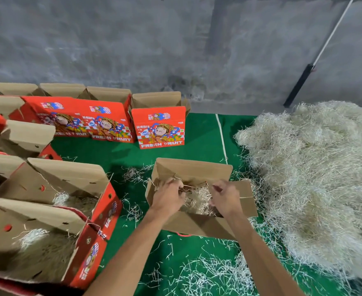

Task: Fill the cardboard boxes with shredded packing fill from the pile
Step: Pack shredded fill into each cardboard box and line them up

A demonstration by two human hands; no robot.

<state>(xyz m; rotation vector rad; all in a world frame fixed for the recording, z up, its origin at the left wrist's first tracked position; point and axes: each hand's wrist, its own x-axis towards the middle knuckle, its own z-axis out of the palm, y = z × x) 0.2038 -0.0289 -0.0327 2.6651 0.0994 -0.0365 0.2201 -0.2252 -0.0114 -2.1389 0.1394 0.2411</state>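
Hands work inside the open cardboard box (194,174) at centre: the left hand (168,197) and right hand (226,198) each seem to pinch strands of shredded fill (198,200), fingers curled. The pile (317,167) spreads at three o'clock on the green floor (199,133); filled boxes (47,231) sit at eight o'clock.

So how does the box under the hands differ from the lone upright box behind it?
The box under the hands holds shredded fill, with both hands inside; the upright box shows no contents from here. The near one shows mostly plain brown cardboard; the far one faces us with its red printed side. Both have flaps open on the green mat.
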